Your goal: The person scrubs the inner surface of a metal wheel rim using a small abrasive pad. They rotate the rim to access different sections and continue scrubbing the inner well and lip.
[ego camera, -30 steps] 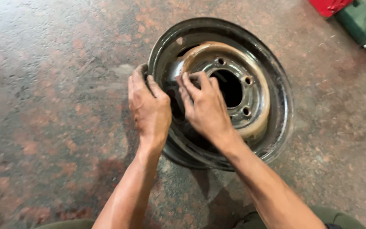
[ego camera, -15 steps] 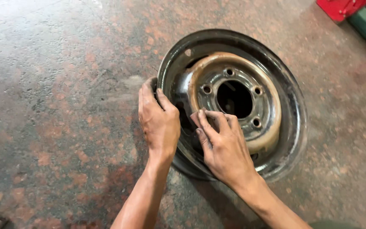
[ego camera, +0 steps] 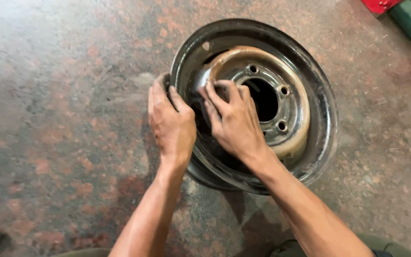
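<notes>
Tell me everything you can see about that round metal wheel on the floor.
The steel wheel rim is a bare, tyreless one, dark and grimy around its outer barrel, with a rust-stained, paler centre disc. The disc has a large round middle hole ringed by small bolt holes, some hidden. It lies on the mottled stone floor, seemingly a little tilted, open face up. The left hand grips its left edge; the right hand lies flat on the centre disc, fingers spread.

Both bare forearms reach forward from the bottom of the view, angling toward each other. The left hand (ego camera: 171, 124) lies palm down, fingers curled over an edge. The right hand (ego camera: 234, 121) lies flat just beside it, fingers spread and pointing forward.
</notes>
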